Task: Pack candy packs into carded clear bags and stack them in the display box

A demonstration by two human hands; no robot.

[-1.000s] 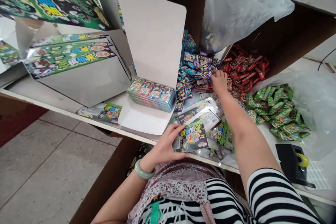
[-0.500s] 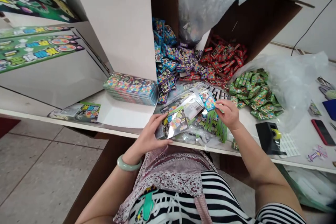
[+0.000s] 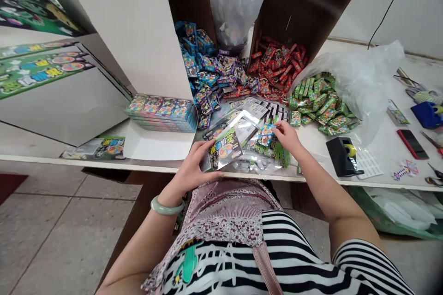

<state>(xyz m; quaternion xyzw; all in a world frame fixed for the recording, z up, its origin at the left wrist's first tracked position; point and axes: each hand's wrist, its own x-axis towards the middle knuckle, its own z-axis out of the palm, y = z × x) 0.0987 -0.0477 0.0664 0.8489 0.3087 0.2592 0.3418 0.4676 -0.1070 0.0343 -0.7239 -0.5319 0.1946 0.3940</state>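
My left hand (image 3: 194,168) holds the edge of a clear printed bag (image 3: 226,148) between thumb and fingers, near the table's front edge. Between the fingertips of my right hand (image 3: 289,137) is a small blue candy packet (image 3: 266,134), just right of the bag and above other bags. Under both hands lie more printed plastic bags (image 3: 254,111), some with green edges, overlapping one another. Whether the held bag's mouth is open I cannot tell.
Behind are piles of blue packets (image 3: 196,41), purple packets (image 3: 224,65), red packets (image 3: 280,62) and green packets (image 3: 325,101). Left stands a white open box (image 3: 155,145) with stacked colourful packs (image 3: 162,113). A tape dispenser (image 3: 342,156) and a red phone (image 3: 412,144) lie right.
The view has shifted, so the scene sits further left. My right hand has brought the blue packet slightly lower and turned it more upright. The left hand keeps its hold on the bag.
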